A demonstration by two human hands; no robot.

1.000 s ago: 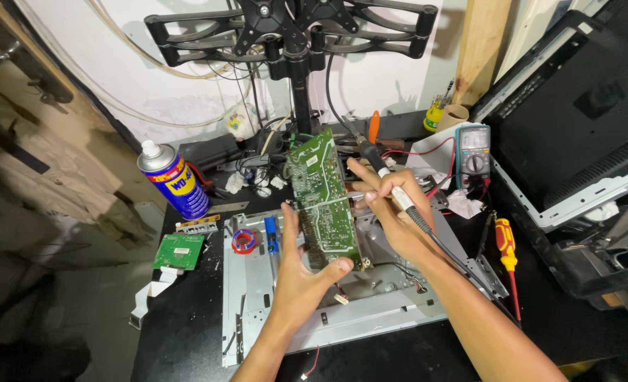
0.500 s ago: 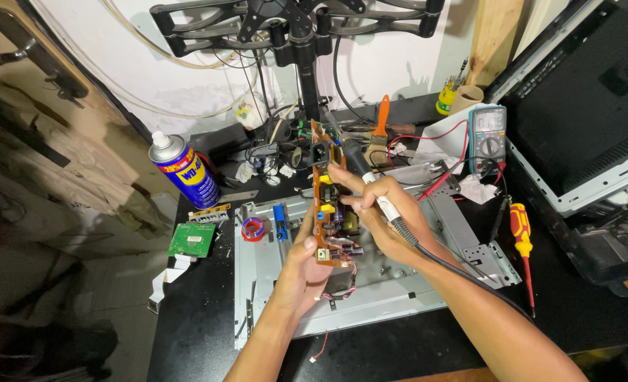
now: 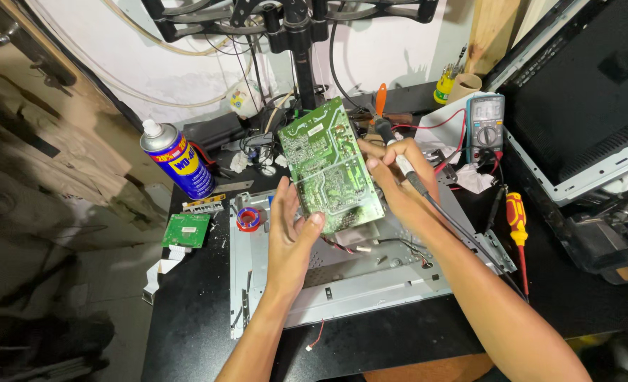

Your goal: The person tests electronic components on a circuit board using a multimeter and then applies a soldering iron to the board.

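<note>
The green circuit board (image 3: pixel 330 168), edge-on half a second earlier, had turned solder side up above the metal chassis (image 3: pixel 370 276); left hand (image 3: pixel 291 230) and right hand (image 3: pixel 397 177) clamped its edges, right also pinching a soldering iron (image 3: pixel 392 147).

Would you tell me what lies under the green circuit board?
Under the green circuit board, held by left hand and right hand, lie a grey metal plate and loose wires; the rest is covered.
</note>
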